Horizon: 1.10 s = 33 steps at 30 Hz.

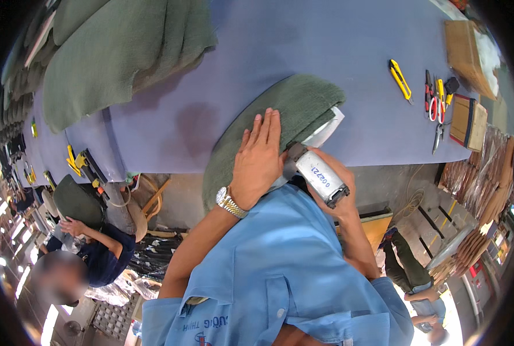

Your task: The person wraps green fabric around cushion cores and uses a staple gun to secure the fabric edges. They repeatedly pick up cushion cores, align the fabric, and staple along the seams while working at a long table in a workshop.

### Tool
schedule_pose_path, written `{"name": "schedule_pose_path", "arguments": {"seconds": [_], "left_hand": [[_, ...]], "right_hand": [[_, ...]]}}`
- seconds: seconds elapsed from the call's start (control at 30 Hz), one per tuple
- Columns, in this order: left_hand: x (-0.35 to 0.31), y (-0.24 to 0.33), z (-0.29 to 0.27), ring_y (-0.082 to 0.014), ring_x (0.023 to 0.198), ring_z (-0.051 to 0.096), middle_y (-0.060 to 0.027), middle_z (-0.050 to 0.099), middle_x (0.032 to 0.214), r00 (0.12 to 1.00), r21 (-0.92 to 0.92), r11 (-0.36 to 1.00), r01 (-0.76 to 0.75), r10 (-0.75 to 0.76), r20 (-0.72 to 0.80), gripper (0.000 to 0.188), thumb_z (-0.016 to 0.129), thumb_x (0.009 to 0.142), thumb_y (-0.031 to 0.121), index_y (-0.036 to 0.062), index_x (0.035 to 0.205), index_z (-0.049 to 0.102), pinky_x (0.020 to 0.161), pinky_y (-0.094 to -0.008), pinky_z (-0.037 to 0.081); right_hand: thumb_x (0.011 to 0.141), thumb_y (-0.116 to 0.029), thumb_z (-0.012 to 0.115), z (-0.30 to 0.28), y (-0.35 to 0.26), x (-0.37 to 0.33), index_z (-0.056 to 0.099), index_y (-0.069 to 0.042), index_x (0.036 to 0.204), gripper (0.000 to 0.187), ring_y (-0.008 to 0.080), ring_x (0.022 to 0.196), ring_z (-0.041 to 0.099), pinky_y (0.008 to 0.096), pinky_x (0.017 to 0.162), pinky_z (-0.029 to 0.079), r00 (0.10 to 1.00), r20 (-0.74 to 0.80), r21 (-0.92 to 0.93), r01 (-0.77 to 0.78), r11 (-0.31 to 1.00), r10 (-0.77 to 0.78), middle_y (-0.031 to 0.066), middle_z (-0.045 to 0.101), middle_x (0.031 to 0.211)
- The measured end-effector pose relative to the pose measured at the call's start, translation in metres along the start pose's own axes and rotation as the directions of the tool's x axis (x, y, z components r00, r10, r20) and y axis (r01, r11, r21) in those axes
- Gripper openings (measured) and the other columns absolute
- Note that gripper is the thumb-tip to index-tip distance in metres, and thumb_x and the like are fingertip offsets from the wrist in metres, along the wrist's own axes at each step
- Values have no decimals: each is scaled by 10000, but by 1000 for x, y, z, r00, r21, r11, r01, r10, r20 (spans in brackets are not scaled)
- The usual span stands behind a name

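My left hand (259,155) lies flat with fingers stretched on a curved piece covered in dark green fabric (268,109). That piece rests on the table's near edge and partly hangs over it. At its right end a white layer (325,131) shows under the folded fabric. My right hand (340,173) is wrapped round a staple gun (320,175) with a white and dark body, close to the near edge of the green piece. The gun's nose is hidden behind its body and my hand.
Green fabric pieces (124,57) are stacked at the far left of the blue-grey table (337,46). A yellow cutter (400,79), scissors (436,108) and other hand tools lie right, beside a cardboard box (470,57). A co-worker (104,248) handles another green piece at left; another person (418,294) stands lower right.
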<state>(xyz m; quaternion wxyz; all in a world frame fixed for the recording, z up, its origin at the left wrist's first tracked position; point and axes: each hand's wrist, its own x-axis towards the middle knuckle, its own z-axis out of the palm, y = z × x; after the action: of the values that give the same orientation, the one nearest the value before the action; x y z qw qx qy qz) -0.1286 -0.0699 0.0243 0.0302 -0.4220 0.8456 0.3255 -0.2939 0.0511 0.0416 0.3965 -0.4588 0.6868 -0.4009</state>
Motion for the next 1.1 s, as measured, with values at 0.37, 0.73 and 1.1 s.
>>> {"name": "schedule_pose_path", "arguments": {"seconds": [0.37,0.73,1.1], "left_hand": [[6,-5,2,-401,1459,429,-232,410,1594,996,16,999,-32,33,-79,838,739,860,116,-33,1565,313,1155,-530,427],[8,-5,11,-412,1464,419,-241,381,1612,996,6,999,-35,36,-87,734,612,901,53,-18,1571,321,1158,-562,408],[19,-93,8,-333,1596,124,-160,192,1715,971,-586,807,74,75,226,650,325,1114,498,116,1637,280,1290,-437,138]], "right_hand": [[775,-83,771,12,14,-4,630,4,1357,605,288,1134,722,350,972,547,1000,-18,65,-7,998,8,184,718,1255],[739,-27,738,11,-4,2,621,-44,1346,618,270,1016,744,323,890,548,990,59,-1,-126,992,126,166,729,1145],[721,16,737,26,11,6,608,-45,1356,651,291,1032,716,314,917,526,993,-40,61,113,992,-111,150,704,1167]]}}
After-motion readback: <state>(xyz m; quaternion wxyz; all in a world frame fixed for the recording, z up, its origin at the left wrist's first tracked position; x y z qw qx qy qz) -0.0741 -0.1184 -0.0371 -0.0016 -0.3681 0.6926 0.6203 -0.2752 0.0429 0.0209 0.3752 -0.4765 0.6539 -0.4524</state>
